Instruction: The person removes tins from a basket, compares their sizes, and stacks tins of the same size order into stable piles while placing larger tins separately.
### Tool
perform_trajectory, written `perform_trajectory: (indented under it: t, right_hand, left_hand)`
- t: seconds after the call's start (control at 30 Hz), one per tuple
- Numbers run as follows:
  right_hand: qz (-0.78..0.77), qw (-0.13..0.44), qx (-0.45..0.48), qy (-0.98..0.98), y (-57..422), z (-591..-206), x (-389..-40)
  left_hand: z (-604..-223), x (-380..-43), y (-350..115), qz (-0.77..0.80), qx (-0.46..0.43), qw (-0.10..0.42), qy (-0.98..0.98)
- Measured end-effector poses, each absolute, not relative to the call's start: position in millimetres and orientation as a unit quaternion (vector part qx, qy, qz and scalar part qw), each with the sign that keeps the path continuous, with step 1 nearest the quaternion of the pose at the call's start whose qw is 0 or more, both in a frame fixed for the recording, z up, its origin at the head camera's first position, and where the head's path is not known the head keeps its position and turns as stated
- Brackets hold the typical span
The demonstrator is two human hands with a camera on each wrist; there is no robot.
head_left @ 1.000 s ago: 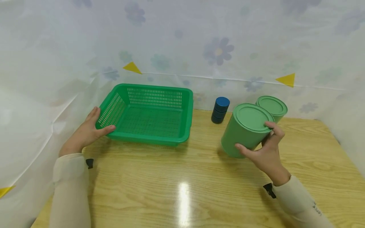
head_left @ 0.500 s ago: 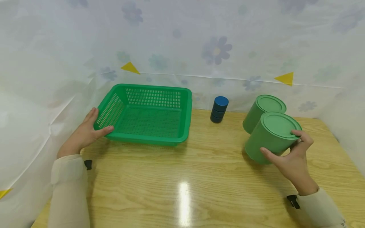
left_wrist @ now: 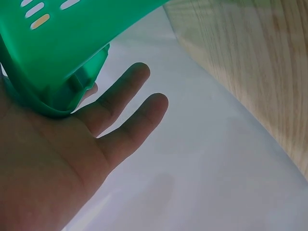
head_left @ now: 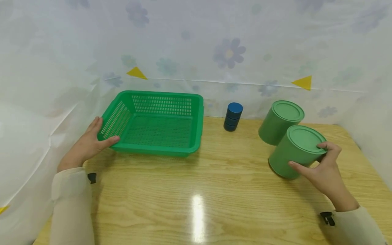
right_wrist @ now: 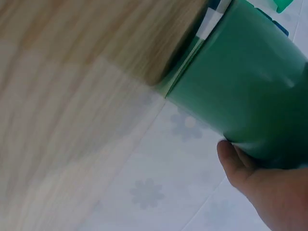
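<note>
A green perforated plastic basket (head_left: 157,149) sits on the left side of the table. My left hand (head_left: 84,146) holds its near left corner, the thumb across the front rim and the fingers along the outer left side. In the left wrist view two fingers (left_wrist: 137,130) stick out straight below the rim. My right hand (head_left: 326,170) grips a large green lidded can (head_left: 291,156), thumb on its near side and fingers at the lid edge. The can leans, with its base close to the table. Behind it stands a similar green can (head_left: 278,126).
A small dark cylinder of stacked sections with a blue top (head_left: 233,117) stands between the basket and the cans. White flowered sheeting (head_left: 171,41) forms the back and sides around the wooden table (head_left: 159,194). Yellow triangles (head_left: 303,83) mark the back sheet.
My right hand has carried the held can to the right and nearer me, uncovering the can behind it. My left hand stays at the basket corner. The head view has shifted slightly.
</note>
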State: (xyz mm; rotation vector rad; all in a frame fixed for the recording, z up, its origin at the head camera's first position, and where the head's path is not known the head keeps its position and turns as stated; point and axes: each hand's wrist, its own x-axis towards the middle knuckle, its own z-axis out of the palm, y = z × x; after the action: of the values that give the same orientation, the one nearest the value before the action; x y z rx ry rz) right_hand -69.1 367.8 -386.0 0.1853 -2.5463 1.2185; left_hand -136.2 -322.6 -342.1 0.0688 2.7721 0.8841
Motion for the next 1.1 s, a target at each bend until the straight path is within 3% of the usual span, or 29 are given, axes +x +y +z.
perform_trajectory:
  t: [0.3, 0.57, 0.83, 1.1]
  right_hand:
    - [0.408, 0.099, 0.051, -0.906, 380.3, -381.2, -69.7]
    - [0.397, 0.088, 0.055, -0.912, 382.9, -373.0, -66.2]
    - [0.346, 0.167, 0.054, -0.922, 370.7, -344.8, -57.4]
    - [0.226, 0.321, 0.17, -0.904, 318.5, -330.9, -63.2]
  left_hand:
    - [-339.4, -133.2, -329.8, 0.301, 0.013, 0.118, 0.946]
    - [-340.9, -132.7, -334.2, 0.304, 0.011, 0.116, 0.946]
    - [-344.2, -133.6, -336.6, 0.29, 0.008, 0.096, 0.952]
    - [-333.0, -131.0, -307.2, 0.217, 0.048, 0.005, 0.975]
